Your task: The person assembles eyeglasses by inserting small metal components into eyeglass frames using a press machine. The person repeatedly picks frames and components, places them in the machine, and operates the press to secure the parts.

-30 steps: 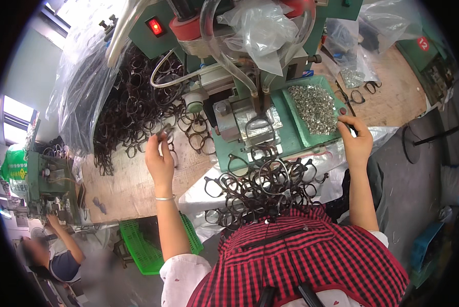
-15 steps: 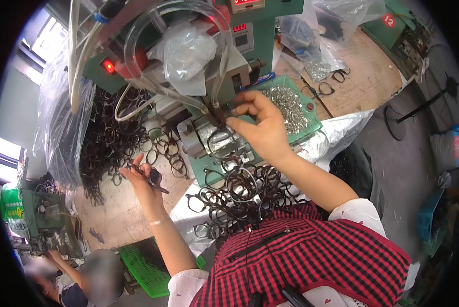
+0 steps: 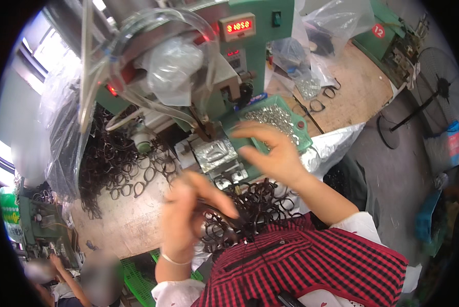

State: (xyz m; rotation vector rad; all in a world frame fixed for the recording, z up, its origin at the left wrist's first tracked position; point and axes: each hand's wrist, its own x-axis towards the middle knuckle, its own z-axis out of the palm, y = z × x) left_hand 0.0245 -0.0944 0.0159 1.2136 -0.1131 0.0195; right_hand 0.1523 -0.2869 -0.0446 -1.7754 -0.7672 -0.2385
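Observation:
My left hand (image 3: pixel 188 217) is raised close to the camera and blurred, its fingers closed around a dark eyeglass frame (image 3: pixel 220 211). It hovers over a pile of dark eyeglass frames (image 3: pixel 260 202) in my lap area. My right hand (image 3: pixel 270 153) reaches forward with fingers apart and nothing visible in them. It is beside the foil-wrapped block (image 3: pixel 214 153) of a green machine (image 3: pixel 260 46) and just in front of a green tray (image 3: pixel 303 138) of small shiny metal parts.
More dark frames (image 3: pixel 122 169) lie heaped on the wooden bench (image 3: pixel 132 220) at left, under a clear plastic bag (image 3: pixel 60 133). Clear tubes loop over the machine. A second green machine (image 3: pixel 393 41) and a fan (image 3: pixel 439 87) stand right. Another person (image 3: pixel 86 281) works at lower left.
My left hand has lifted from the bench toward me with the frame. My right hand has pulled back from the machine's head and spread its fingers. The view has tilted closer to the machine.

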